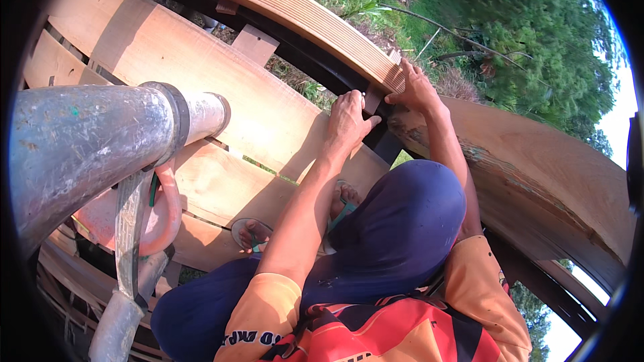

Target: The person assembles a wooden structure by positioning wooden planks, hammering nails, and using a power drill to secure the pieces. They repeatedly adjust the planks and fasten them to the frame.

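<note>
A long grooved wooden board (295,13) runs along the far edge, its near end beside my right hand (417,87). The right fingers and thumb are closed around that end. Just left of it, my left hand (349,123) rests by the black metal beam (308,60), fingers bent over the plank's edge and thumb held apart. A tiny white spot shows at its fingertips, too small to name. Between the hands, a small wooden block (373,100) sits on the beam under the grooved board. My knee is bent below my hands.
Wide wooden planks (268,114) with gaps form the platform underfoot. A thick metal pipe (100,141) juts in at the left, above a pinkish-red rounded object (168,214). At the right lies a broad rough-edged timber (537,167). Beyond the edge are grass and trees (537,40).
</note>
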`<state>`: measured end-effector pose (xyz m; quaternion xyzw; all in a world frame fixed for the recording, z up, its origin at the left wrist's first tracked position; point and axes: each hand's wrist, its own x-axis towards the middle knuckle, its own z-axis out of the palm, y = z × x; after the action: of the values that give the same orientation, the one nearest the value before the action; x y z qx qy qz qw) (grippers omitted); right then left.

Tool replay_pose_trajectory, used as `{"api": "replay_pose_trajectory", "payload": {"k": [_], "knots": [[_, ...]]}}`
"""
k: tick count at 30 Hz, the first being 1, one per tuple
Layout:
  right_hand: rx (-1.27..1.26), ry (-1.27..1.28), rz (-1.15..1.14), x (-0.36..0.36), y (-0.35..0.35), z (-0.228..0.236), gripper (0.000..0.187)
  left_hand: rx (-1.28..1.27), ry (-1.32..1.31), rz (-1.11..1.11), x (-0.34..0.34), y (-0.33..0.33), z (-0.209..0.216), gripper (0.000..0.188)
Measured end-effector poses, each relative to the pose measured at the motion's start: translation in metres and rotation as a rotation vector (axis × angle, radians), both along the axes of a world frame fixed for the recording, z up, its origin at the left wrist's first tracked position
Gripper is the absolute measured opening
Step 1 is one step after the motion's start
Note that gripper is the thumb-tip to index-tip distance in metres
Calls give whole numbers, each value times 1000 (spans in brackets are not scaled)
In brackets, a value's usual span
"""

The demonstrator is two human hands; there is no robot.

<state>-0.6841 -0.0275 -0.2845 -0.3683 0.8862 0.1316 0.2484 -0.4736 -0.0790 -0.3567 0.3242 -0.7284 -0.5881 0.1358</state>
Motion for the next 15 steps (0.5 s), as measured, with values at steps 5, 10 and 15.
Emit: {"api": "replay_pose_trajectory", "payload": {"k": [5, 10, 15], "knots": [[-135, 61, 96, 0, 36, -26, 121, -288, -33, 91, -11, 34, -28, 59], [-155, 30, 70, 19, 17, -1, 65, -388, -108, 101, -15, 38, -35, 50], [-119, -3, 126, 16, 27, -4, 73, -398, -85, 117, -16, 42, -34, 44]]}}
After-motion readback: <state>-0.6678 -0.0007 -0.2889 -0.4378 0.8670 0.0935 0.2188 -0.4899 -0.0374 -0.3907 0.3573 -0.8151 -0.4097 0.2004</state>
